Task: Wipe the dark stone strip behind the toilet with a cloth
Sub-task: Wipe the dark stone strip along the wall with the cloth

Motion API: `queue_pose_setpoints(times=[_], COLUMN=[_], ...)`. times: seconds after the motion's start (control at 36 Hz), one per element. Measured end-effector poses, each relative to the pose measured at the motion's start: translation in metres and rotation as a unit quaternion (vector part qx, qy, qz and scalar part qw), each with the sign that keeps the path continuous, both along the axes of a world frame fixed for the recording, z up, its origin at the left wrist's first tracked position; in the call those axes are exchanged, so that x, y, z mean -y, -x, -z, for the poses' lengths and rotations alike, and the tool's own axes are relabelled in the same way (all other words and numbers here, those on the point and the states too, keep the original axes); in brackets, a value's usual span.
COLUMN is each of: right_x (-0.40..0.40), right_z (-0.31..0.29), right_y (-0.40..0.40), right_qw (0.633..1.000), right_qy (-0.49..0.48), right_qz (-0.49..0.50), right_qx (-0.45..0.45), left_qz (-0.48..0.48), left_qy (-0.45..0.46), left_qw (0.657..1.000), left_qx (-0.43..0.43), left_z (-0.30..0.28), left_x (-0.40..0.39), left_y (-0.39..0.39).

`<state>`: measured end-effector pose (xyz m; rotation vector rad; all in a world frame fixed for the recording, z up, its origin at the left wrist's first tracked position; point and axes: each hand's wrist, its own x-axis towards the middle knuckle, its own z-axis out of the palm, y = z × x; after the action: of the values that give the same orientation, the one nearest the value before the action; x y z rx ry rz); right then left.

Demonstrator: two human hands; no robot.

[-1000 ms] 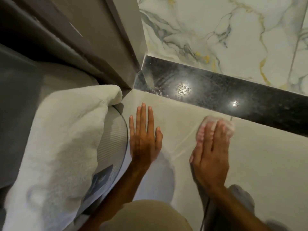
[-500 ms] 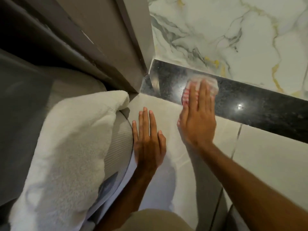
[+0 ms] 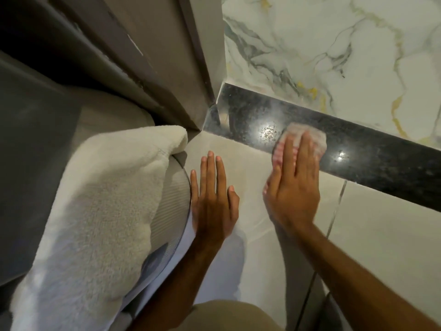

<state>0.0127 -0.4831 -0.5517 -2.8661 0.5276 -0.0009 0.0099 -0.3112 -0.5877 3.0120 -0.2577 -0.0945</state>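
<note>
Nearest item: knee in tan cloth (image 3: 229,316), bottom centre of the view.

Surface: pale beige tiles (image 3: 381,235), glossy, with a dark grout line (image 3: 334,218) running up to the stone.

Left side: thick white towel (image 3: 95,211) draped over a ribbed grey rounded object (image 3: 171,201); what that object is cannot be told.

Left hand (image 3: 212,201): flat, palm down on the beige tile, fingers straight and close together, holding nothing, just beside the ribbed object's edge.

Right hand (image 3: 293,182): flat, fingers extended, pressing a pink-and-white cloth (image 3: 307,137) down under the fingertips; palm over the tile, fingers reaching onto the stone. The hand is motion-blurred.

Dark stone strip (image 3: 372,161): polished black speckled band, running from the corner at left down toward the right edge, between the beige tile and the marble. Two bright light reflections on it, one either side of the cloth. The cloth lies on the strip, overlapping its near edge.

Farther: white marble (image 3: 334,56) with grey and gold veins beyond the strip; grey-brown door frame (image 3: 167,68) meeting the strip's left end.
</note>
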Motion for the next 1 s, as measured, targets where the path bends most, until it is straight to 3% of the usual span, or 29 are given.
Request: queue_pose_setpoints(times=[0.08, 0.22, 0.31, 0.39, 0.47, 0.58, 0.67, 0.72, 0.75, 0.81, 0.86, 0.92, 1.0], right_x=[-0.006, -0.03, -0.042, -0.037, -0.004, 0.042, 0.037, 0.018, 0.006, -0.012, -0.02, -0.015, 0.014], right_z=[-0.002, -0.004, -0.002, -0.002, 0.0, -0.005, -0.008, -0.01, -0.01, -0.006, -0.002, -0.001, -0.002], right_y=[0.023, -0.063, -0.103, -0.086, -0.023, 0.016, -0.029, -0.076, -0.097, -0.117, -0.103, -0.061, 0.004], right_qw=[0.998, 0.989, 0.999, 0.962, 0.938, 0.984, 1.0, 0.999, 0.999, 0.988, 0.945, 0.934, 0.955], right_qy=[-0.01, -0.042, -0.048, -0.058, -0.033, -0.041, -0.008, -0.009, -0.018, -0.017, -0.015, -0.021, -0.027], right_qz=[0.058, 0.141, -0.018, -0.263, -0.342, -0.176, -0.001, 0.051, 0.022, -0.146, -0.32, -0.351, -0.29], right_qx=[0.005, 0.017, -0.012, -0.033, -0.049, -0.011, 0.026, 0.001, -0.021, -0.054, -0.065, -0.062, -0.053], left_qz=[0.001, 0.005, 0.008, 0.01, 0.019, 0.001, 0.007, 0.006, 0.004, 0.006, 0.01, 0.015, 0.009], left_qy=[0.004, 0.005, 0.005, 0.009, -0.002, 0.026, 0.011, 0.003, 0.002, 0.004, -0.004, -0.012, 0.011], left_qw=[1.0, 1.0, 1.0, 1.0, 1.0, 1.0, 1.0, 1.0, 1.0, 1.0, 1.0, 1.0, 1.0], left_qx=[-0.003, 0.015, 0.02, 0.022, 0.015, 0.01, 0.009, 0.009, 0.009, 0.005, 0.004, 0.001, -0.003], left_z=[-0.002, 0.0, 0.001, 0.001, -0.002, -0.004, -0.004, -0.003, -0.002, -0.002, -0.001, -0.001, -0.002], left_x=[0.001, 0.0, -0.001, -0.002, -0.003, -0.003, -0.002, -0.003, -0.002, -0.001, -0.002, -0.002, -0.002], left_y=[0.0, 0.002, 0.001, 0.001, 0.001, -0.001, -0.001, -0.001, -0.001, -0.001, 0.0, 0.0, -0.001])
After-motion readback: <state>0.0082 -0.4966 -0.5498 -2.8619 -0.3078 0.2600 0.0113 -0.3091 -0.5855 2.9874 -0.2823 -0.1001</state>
